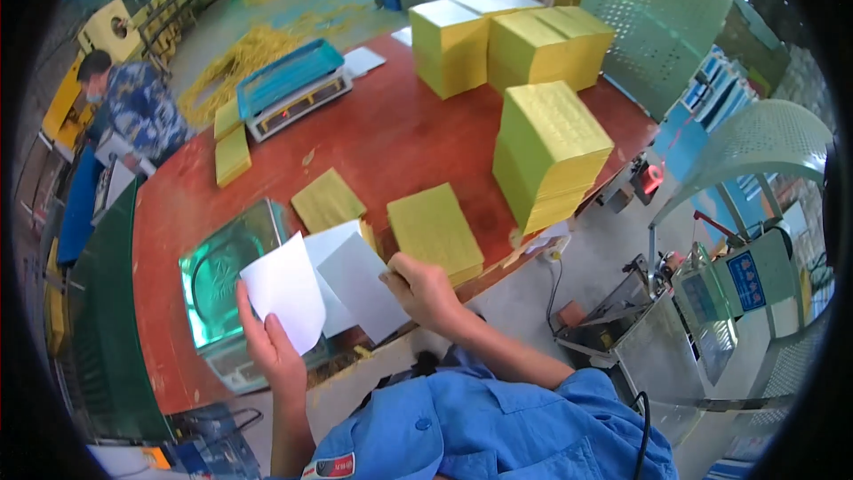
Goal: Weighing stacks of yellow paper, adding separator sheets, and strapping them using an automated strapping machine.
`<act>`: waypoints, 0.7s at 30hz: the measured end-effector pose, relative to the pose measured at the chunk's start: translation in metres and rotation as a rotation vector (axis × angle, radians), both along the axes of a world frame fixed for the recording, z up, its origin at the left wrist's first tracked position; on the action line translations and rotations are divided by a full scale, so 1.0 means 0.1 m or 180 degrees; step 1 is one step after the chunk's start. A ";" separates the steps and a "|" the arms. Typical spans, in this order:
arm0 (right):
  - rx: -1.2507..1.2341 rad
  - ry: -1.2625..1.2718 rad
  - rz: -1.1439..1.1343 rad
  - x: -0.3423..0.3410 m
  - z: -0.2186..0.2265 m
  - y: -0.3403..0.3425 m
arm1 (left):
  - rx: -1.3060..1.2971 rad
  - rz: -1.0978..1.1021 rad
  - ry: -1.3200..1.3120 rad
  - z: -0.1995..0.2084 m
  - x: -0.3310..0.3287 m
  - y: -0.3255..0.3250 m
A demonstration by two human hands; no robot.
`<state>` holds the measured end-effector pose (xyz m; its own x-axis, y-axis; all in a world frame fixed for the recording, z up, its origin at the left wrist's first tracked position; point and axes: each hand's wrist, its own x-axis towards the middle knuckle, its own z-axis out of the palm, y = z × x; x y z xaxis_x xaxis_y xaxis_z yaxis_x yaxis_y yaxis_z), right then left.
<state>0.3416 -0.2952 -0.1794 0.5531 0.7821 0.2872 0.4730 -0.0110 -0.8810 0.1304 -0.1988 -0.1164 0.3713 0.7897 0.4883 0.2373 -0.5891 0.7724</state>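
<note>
My left hand (pixel 274 351) grips a white paper sheet (pixel 286 292) by its lower left edge, and the sheet curves slightly. Pinched at its right edge by my right hand (pixel 425 292), a greyish-white sheet (pixel 357 277) hangs tilted at the table's front edge. Between and partly behind these two lies another white sheet (pixel 330 240), with a yellow edge showing beneath it. A low stack of yellow paper (pixel 435 229) sits just right of my right hand. Farther back is a smaller yellow stack (pixel 329 200).
A clear green plastic bin (pixel 233 258) stands on the red table (pixel 382 142), left of the sheets. Tall yellow paper stacks (pixel 549 147) stand at the right and back. A scale with a teal tray (pixel 289 80) is at the far left. Two people work nearby; a green metal chair (pixel 755 160) stands right.
</note>
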 end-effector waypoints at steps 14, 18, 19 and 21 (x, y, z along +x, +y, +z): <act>0.0582 -0.0788 -0.1053 1.11 0.97 -1.61 | -0.0588 -0.1236 -0.1093 0.95 1.75 -0.34; 0.1465 0.0140 -0.1705 1.87 1.17 -2.05 | -0.1779 -0.2120 -0.1862 1.19 2.88 -0.54; 0.1408 0.0308 -0.1725 2.10 1.16 -2.02 | -0.1905 -0.2243 -0.1868 1.11 3.16 -0.52; 0.1160 0.0741 -0.1591 2.56 1.03 -1.93 | -0.2038 -0.2307 -0.1762 0.86 3.64 -0.44</act>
<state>0.5978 -0.4879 -0.0764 0.9039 0.2905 0.3140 0.2850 0.1385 -0.9485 0.4941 -0.2426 -0.0303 0.7036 0.6397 0.3093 -0.4726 0.0962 0.8760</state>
